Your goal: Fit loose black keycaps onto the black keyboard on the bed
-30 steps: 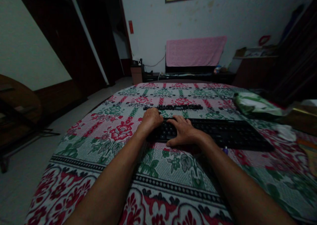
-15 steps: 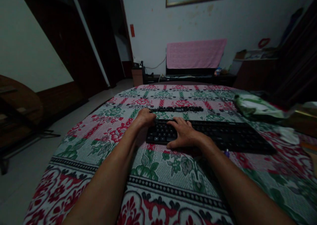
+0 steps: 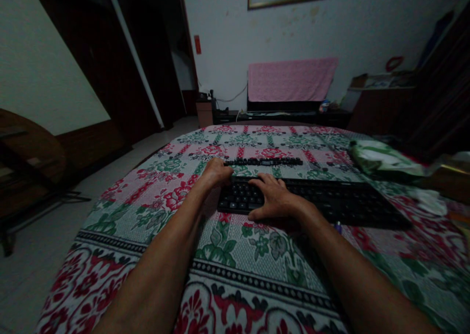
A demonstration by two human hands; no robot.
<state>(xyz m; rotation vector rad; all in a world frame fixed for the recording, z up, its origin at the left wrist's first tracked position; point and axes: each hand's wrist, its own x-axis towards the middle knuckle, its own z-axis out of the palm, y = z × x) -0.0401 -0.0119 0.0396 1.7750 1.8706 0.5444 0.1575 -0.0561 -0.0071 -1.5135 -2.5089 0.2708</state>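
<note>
A black keyboard (image 3: 352, 202) lies on the flowered tablecloth, its left part under my hands. My right hand (image 3: 277, 197) spans it from front to back, thumb at the front edge and fingers near the rear edge. At the keyboard's rear left corner is my left hand (image 3: 218, 173), with its fingers closed and pointing down. Whatever sits between those fingertips is hidden. Behind the keyboard runs a row of small black pieces that look like loose keycaps (image 3: 271, 161). A small purple object (image 3: 338, 227) peeks out beside my right forearm.
The round table wears a patterned tablecloth (image 3: 147, 216). On its right side are a green and white plastic bag (image 3: 385, 160), a crumpled white tissue (image 3: 431, 202) and a box (image 3: 448, 177). A pink cloth (image 3: 292, 79) covers a screen by the far wall.
Both hands stay almost where they were at the keyboard. My left hand shows only a slight shift of its fingers, and the view has moved a little.
</note>
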